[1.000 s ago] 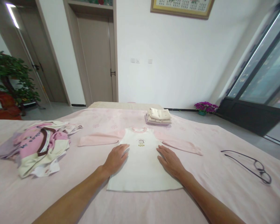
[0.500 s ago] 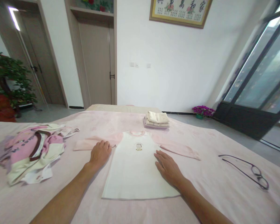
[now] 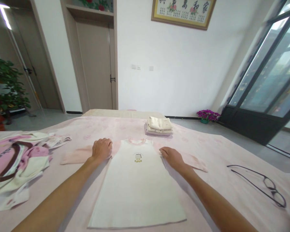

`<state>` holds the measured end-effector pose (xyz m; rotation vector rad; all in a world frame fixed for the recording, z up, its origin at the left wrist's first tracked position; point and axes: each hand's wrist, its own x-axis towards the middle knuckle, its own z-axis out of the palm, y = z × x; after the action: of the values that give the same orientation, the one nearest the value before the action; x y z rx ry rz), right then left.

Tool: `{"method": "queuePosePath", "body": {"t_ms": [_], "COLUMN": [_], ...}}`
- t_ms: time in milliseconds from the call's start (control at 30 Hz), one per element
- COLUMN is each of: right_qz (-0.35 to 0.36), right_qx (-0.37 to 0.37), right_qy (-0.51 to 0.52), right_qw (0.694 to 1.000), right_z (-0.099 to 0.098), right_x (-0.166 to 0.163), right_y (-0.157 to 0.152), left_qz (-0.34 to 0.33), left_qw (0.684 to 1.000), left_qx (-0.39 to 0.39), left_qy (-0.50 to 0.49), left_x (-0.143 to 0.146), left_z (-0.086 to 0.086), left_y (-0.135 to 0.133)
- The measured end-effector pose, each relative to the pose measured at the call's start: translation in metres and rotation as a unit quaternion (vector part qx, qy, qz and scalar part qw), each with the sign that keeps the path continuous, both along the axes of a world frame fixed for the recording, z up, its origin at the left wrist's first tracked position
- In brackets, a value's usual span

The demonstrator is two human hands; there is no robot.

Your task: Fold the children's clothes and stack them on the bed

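Observation:
A child's long-sleeved shirt [image 3: 137, 190], white with pale pink sleeves and a small printed motif on the chest, lies spread flat with its collar away from me. My left hand [image 3: 102, 149] is closed on the base of the left-side sleeve, beside the armpit; its fingertips are partly hidden. On the other side my right hand [image 3: 172, 157] pinches the shirt near the armpit, its fingers curled. Both sleeves stretch outward on the bed cover, partly behind my hands.
A neat stack of folded clothes [image 3: 159, 125] sits beyond the collar. To the left is a loose heap of pink and cream clothes [image 3: 16, 161]. Eyeglasses [image 3: 263, 183] lie at the right on the pink sheet [image 3: 222, 187]. Purple flowers [image 3: 207, 115] stand on the floor by the glass door.
My left hand has shifted to the shirt's armpit, and my right hand has gone from lying flat on its side edge to gripping near the sleeve. The view has moved slightly.

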<state>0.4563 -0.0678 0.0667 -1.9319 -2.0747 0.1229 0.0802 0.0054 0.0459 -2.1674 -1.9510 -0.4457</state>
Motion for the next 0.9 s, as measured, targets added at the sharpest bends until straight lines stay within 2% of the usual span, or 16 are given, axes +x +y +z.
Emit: {"method": "queuePosePath", "body": {"t_ms": [67,167,333,600,767,900], "right_qz": [-0.042,-0.069,-0.075,-0.012,0.0,-0.005], "right_qx": [0.008,0.017,0.027,0.026,0.035,0.028], "right_qy": [-0.025,-0.045,-0.06,-0.064,-0.059,-0.055], "right_qw": [0.999,0.996,0.995,0.998,0.998,0.998], "right_z": [-0.003,-0.013,-0.026,-0.039,-0.041,-0.042], "right_x": [0.006,0.01,0.005,-0.003,-0.001,-0.003], "right_y": [0.028,0.063,0.101,0.12,0.135,0.148], "left_qz": [0.004,0.021,0.034,-0.024,0.006,0.018], "left_qw": [1.0,0.999,0.996,0.994,0.997,0.998], "left_qx": [-0.013,-0.038,-0.052,-0.064,-0.045,-0.059], "left_qy": [-0.012,-0.032,-0.059,-0.084,-0.059,-0.018], "left_x": [0.008,0.019,0.03,0.025,0.021,0.022], "left_z": [-0.004,-0.015,-0.03,-0.027,-0.023,-0.026], "left_y": [0.02,0.045,0.063,0.057,0.065,0.072]}}
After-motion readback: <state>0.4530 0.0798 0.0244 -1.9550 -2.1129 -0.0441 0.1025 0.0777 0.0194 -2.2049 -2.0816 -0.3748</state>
